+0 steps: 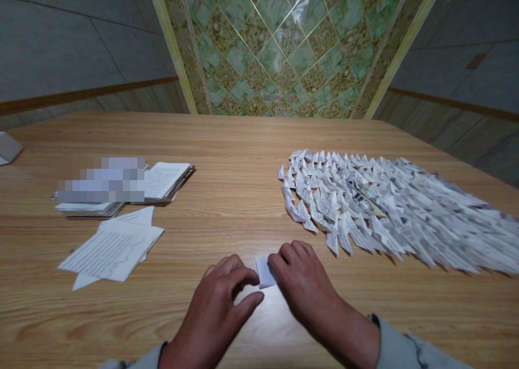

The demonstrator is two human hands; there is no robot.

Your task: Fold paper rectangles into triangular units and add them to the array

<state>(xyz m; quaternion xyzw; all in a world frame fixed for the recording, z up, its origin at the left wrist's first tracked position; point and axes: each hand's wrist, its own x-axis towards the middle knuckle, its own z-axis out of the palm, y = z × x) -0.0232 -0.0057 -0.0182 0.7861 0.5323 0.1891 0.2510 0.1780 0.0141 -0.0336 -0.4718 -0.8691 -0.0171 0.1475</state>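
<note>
A small folded square of white paper (265,271) sits on the wooden table (259,136) just in front of me. My left hand (214,315) pinches its left edge between thumb and fingertips. My right hand (304,288) presses on its right side, with the fingers covering part of the paper. Beyond my right hand lies a broad, overlapping mass of several small folded paper pieces (385,206) covered in printed text. Loose printed sheets (109,252) lie to the left of my left hand, out of its reach by a short gap.
An open stack of printed pages (166,179) lies at the left, partly covered by a pixelated patch. A pale object (8,147) sits at the far left table edge. Beyond the table's far edge stand grey walls and a green patterned panel (271,44).
</note>
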